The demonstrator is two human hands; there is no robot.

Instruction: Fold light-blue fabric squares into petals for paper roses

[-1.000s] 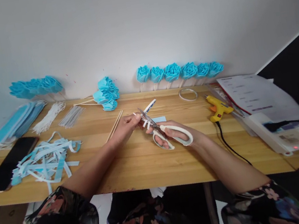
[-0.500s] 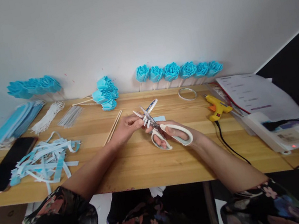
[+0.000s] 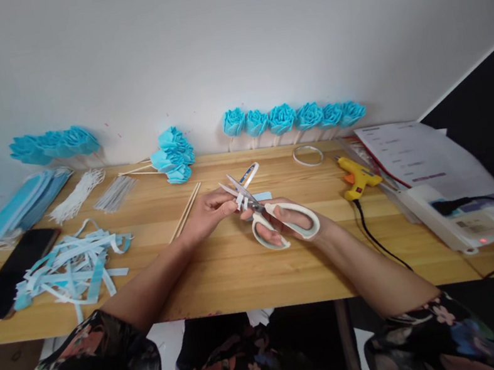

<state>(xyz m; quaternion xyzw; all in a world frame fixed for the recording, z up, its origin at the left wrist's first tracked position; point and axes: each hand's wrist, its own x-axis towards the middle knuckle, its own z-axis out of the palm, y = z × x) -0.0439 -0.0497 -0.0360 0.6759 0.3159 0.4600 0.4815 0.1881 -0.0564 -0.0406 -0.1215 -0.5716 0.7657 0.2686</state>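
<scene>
My right hand [image 3: 298, 219] grips white-handled scissors [image 3: 282, 220], fingers through the loops, blades pointing up and left. My left hand [image 3: 208, 212] pinches a small white and blue strip piece [image 3: 242, 200] against the blades, above the middle of the wooden table [image 3: 241, 262]. A small light blue piece [image 3: 264, 195] lies on the table just behind the hands. A white and blue strip [image 3: 249, 174] lies slightly farther back.
Cut blue strips [image 3: 73, 267] and a black phone [image 3: 9, 275] lie at left, with blue masks [image 3: 24, 205], white loops [image 3: 74, 196] and wires [image 3: 115, 192] behind. Wooden sticks [image 3: 185, 210], blue roses [image 3: 292, 118] along the wall, a tape ring [image 3: 307, 155], a yellow glue gun [image 3: 356, 177], papers [image 3: 408, 160].
The scissors' blades have closed in slightly on the strip piece and both hands have shifted a little. Everything else on the table stays put.
</scene>
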